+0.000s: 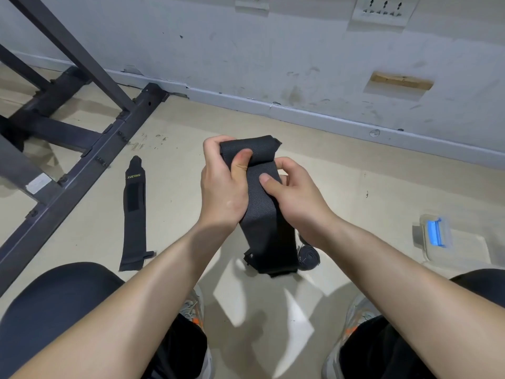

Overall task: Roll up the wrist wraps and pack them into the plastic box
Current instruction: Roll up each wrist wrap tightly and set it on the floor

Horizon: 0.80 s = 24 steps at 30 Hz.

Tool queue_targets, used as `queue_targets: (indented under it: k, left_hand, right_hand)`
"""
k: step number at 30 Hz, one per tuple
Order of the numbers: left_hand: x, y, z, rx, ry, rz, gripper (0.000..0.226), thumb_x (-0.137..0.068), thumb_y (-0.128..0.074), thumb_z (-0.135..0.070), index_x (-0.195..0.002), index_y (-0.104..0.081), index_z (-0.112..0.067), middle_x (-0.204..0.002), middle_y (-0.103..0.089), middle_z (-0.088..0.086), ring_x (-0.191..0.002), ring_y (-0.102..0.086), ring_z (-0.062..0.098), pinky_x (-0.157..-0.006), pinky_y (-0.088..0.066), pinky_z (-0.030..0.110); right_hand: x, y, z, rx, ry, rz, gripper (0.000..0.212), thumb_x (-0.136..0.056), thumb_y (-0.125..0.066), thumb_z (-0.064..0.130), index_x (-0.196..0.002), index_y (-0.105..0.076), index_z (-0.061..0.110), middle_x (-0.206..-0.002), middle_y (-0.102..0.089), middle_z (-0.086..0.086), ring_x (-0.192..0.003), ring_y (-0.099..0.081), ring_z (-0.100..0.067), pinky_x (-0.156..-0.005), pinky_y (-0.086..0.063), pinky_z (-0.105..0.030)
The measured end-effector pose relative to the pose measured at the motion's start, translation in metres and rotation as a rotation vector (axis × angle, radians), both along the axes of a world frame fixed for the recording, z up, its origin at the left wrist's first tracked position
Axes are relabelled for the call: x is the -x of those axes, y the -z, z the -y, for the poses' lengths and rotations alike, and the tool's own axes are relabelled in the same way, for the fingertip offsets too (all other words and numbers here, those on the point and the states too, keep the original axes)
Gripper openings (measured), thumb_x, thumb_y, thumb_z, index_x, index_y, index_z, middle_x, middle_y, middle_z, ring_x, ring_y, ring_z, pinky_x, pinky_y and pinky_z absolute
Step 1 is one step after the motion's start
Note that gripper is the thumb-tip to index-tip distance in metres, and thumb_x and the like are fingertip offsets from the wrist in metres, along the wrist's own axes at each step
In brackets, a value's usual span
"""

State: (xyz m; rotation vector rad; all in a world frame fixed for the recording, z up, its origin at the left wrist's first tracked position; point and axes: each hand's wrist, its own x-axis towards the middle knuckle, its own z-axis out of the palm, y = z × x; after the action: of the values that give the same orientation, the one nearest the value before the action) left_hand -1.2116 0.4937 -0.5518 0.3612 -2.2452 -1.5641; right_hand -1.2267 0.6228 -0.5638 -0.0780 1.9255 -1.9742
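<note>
at the bottom of the frame your knees framed the view, with your shoes (192,306) on the floor (355,181) between them. just above the shoes, at lower centre, the free tail of the black wrist wrap (262,231) hung down, and just right of that tail a finished roll (308,257) lay on the floor, partly hidden behind it.

at centre frame both hands gripped the wrap. your left hand (224,187) was curled round the rolled-up top end, thumb pressed into the front of the roll. your right hand (295,192) pinched the strap just below it, thumb on the face and fingers tucked behind. the wrap's long axis ran from the roll at the top down toward you, so the unrolled length lay below the hands. by my reading the rolling had only begun and most of the strap was left to wind in.

at left of centre a second wrap (134,214) lay flat on the floor, its length running up and down the frame, nearer your left hand. the plastic box (434,236), clear with a blue part, sat on the floor at the right edge, well apart from the hands and nearer your right one. i could not tell whether it was open.

a dark metal frame (82,170) crossed the upper left, and a scuffed wall (273,50) ran along the top.
</note>
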Motion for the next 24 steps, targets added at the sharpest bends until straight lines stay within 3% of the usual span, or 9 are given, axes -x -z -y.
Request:
queue_targets:
  k: [3,7,10,13,16,18,20,24]
  left_hand:
    - [-0.002,0.000,0.001,0.038,0.086,-0.016,0.020,-0.102,-0.058,-0.016,-0.114,-0.045,-0.025,-0.094,-0.059,-0.018,-0.084,-0.057,-0.008,-0.080,-0.044,0.016]
    - [-0.004,0.001,0.003,0.074,0.214,-0.010,0.028,-0.097,-0.065,-0.013,-0.104,-0.049,-0.034,-0.088,-0.062,-0.018,-0.083,-0.060,0.005,-0.081,-0.050,0.032]
    - [-0.003,0.000,0.004,0.093,0.290,0.007,0.032,-0.090,-0.068,-0.017,-0.094,-0.050,-0.043,-0.085,-0.063,-0.027,-0.084,-0.061,0.007,-0.080,-0.051,0.032]
    - [-0.004,0.002,0.003,0.070,0.337,0.056,0.033,-0.090,-0.070,-0.012,-0.092,-0.053,-0.041,-0.086,-0.062,-0.030,-0.087,-0.061,0.004,-0.081,-0.048,0.028]
    - [-0.002,0.002,0.005,-0.117,0.369,0.152,0.029,-0.093,-0.070,-0.003,-0.096,-0.058,-0.030,-0.087,-0.066,-0.014,-0.081,-0.062,0.006,-0.075,-0.051,0.025]
    - [-0.001,-0.002,0.006,-0.355,0.379,0.263,0.028,-0.093,-0.068,0.003,-0.101,-0.061,-0.023,-0.086,-0.067,0.002,-0.076,-0.064,0.014,-0.068,-0.054,0.027]
    - [0.000,-0.001,0.005,-0.595,0.376,0.360,0.029,-0.093,-0.065,0.007,-0.108,-0.061,-0.018,-0.085,-0.069,0.007,-0.076,-0.066,0.020,-0.068,-0.054,0.028]
    - [0.002,0.002,0.007,-0.739,0.356,0.453,0.031,-0.101,-0.061,-0.016,-0.125,-0.062,0.003,-0.111,-0.073,0.017,-0.102,-0.072,0.028,-0.088,-0.060,0.034]
  right_hand:
    - [0.006,-0.006,-0.003,0.114,0.064,0.080,0.011,-0.099,-0.059,0.016,-0.092,-0.066,0.012,-0.085,-0.071,-0.007,-0.082,-0.067,-0.022,-0.079,-0.051,-0.038]
    - [0.014,-0.016,-0.012,0.102,0.073,0.192,0.050,-0.102,-0.049,0.054,-0.089,-0.080,0.016,-0.101,-0.078,-0.010,-0.098,-0.075,-0.027,-0.091,-0.055,-0.041]
    - [0.013,-0.014,-0.012,0.000,0.059,0.154,0.059,-0.101,-0.046,0.059,-0.103,-0.078,0.009,-0.102,-0.079,-0.013,-0.098,-0.076,-0.027,-0.091,-0.057,-0.042]
    - [0.014,-0.008,-0.013,-0.021,0.106,0.131,0.058,-0.102,-0.052,0.054,-0.107,-0.074,0.001,-0.106,-0.075,-0.022,-0.098,-0.075,-0.035,-0.095,-0.055,-0.052]
    - [0.013,-0.005,-0.011,-0.023,0.098,0.108,0.063,-0.094,-0.057,0.061,-0.110,-0.074,0.003,-0.107,-0.075,-0.022,-0.103,-0.073,-0.041,-0.100,-0.053,-0.061]
    - [0.012,-0.001,-0.008,-0.031,0.100,0.093,0.072,-0.081,-0.060,0.070,-0.113,-0.071,0.006,-0.109,-0.076,-0.018,-0.104,-0.073,-0.038,-0.099,-0.052,-0.063]
    - [0.012,0.005,-0.007,-0.055,0.130,0.062,0.073,-0.074,-0.063,0.072,-0.112,-0.069,0.010,-0.108,-0.075,-0.016,-0.102,-0.073,-0.035,-0.096,-0.054,-0.062]
    - [0.009,0.011,-0.006,-0.110,0.149,-0.065,0.036,-0.083,-0.063,0.054,-0.095,-0.061,0.020,-0.086,-0.069,0.000,-0.082,-0.067,-0.019,-0.085,-0.055,-0.047]
